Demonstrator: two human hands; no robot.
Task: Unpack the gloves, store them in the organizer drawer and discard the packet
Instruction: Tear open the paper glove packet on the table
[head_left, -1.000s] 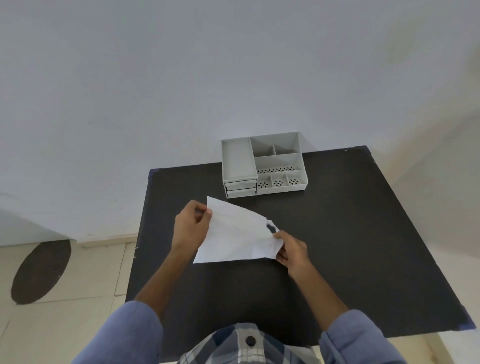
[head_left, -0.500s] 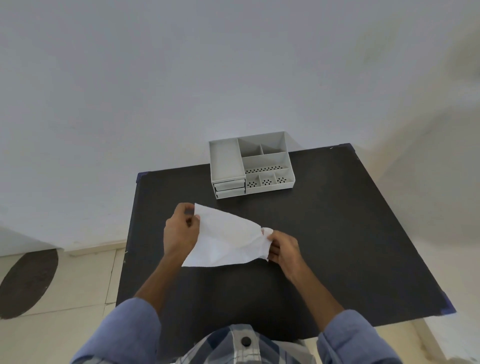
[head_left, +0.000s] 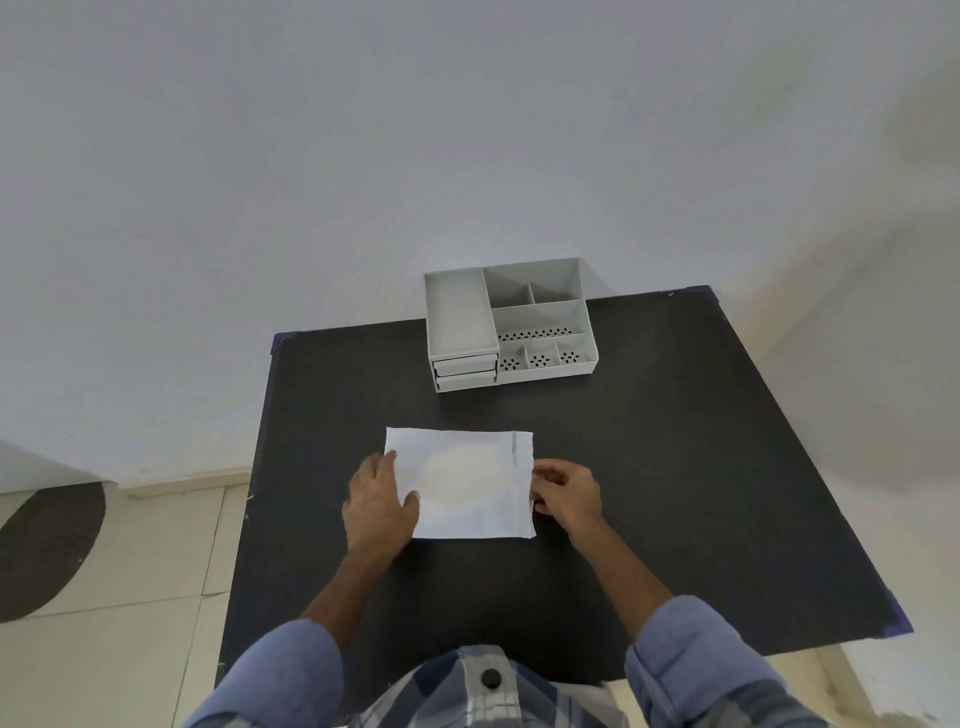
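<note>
Now your left hand (head_left: 382, 501) lies flat, fingers spread and pressing the left edge of the packet (head_left: 462, 483) to the desk (head_left: 675, 467); that grip is apart, a hold-down and not a pinch. Your right hand (head_left: 566, 493) sits at the packet's right edge, fingers curled in toward the folded strip; whether they are clamped on the paper or only touching, I cannot tell.

Change from a second ago: the packet was held up off the desk at a slant between both hands, with its right corner pinched and crumpled. It now lies flat and square, the fold line running down its right side. A pale rounded bulge shows through the middle, likely the gloves, still inside. I judge you have set it down to open it along that right flap; unpacking is not yet done, storing and discarding are untouched.

Containers: the grey organizer (head_left: 511, 322) stands at the far edge of the desk, well apart from the packet. Its long left tray, the divided compartments at the back and the perforated cells in front all look empty. Two small drawers (head_left: 465, 371) under the left tray are pushed in. No bin in view.
</note>
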